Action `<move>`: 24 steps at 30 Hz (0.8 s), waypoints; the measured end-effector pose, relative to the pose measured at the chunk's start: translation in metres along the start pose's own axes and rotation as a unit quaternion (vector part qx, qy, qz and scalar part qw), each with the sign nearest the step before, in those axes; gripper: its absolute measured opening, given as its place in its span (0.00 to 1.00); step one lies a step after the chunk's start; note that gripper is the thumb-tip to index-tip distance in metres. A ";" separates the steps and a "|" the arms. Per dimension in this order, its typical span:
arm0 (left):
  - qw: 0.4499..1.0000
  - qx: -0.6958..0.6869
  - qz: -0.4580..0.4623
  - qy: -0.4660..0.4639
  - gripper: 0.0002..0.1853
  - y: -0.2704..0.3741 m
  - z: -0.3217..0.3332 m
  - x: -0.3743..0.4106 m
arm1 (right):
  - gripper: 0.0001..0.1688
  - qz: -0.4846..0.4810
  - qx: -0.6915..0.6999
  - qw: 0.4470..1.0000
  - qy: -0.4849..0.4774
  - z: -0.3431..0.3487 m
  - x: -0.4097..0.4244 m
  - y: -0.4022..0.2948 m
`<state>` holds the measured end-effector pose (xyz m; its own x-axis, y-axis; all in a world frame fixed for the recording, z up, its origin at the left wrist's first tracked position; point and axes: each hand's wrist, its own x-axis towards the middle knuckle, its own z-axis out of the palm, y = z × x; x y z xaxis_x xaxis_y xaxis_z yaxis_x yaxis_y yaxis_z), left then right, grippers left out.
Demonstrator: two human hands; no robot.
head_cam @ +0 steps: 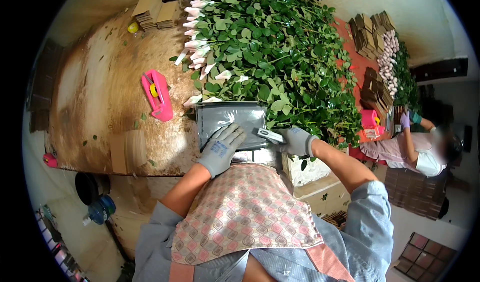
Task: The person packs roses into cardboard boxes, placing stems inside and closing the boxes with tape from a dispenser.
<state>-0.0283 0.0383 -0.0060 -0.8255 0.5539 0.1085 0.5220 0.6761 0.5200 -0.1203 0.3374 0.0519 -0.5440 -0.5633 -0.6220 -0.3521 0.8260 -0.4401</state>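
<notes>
My left hand (224,147), in a grey work glove, lies palm down with its fingers spread on a stack of clear plastic sleeves (232,113) at the table's front edge. In my right hand (298,141), gloved alike, is a small tool with a pale metal head (270,135), perhaps a stapler; its head is at the right edge of the sleeves. Behind the sleeves lies a big heap of leafy rose stems (277,56), their pale pink blooms (197,45) lined up on the left, many in white wraps.
A pink tape dispenser (163,98) stands on the stained wooden table (93,94), with folded cardboard (129,150) at its front edge. Cardboard pieces (165,11) are stacked at the back. At the far right a person (416,147) in an apron works at a red table (347,41) with more roses.
</notes>
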 end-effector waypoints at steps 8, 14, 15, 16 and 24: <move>0.899 -0.429 -0.088 0.019 0.40 0.014 -0.027 -0.008 | 0.35 0.069 0.059 0.984 0.155 -0.042 -0.046 -0.077; 0.670 -0.652 -0.296 0.197 0.20 0.002 -0.040 -0.047 | 0.41 -0.158 0.058 0.896 0.411 0.011 0.030 -0.156; 0.645 -0.661 -0.302 0.235 0.16 0.003 -0.055 -0.055 | 0.39 -0.080 -0.014 0.882 0.464 0.011 0.043 -0.152; 0.653 -0.638 -0.330 0.240 0.15 -0.008 -0.054 -0.068 | 0.38 -0.011 -0.065 0.881 0.469 0.014 0.056 -0.140; 0.659 -0.525 -0.467 0.267 0.14 -0.076 -0.022 -0.153 | 0.20 0.267 0.070 0.872 0.404 0.055 0.050 -0.032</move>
<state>0.0538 -0.1091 -0.0433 -0.7855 -0.3060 -0.5379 -0.4726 -0.2645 0.8407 -0.0943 0.2816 -0.0013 -0.9811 0.1449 -0.1283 0.1806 0.9239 -0.3374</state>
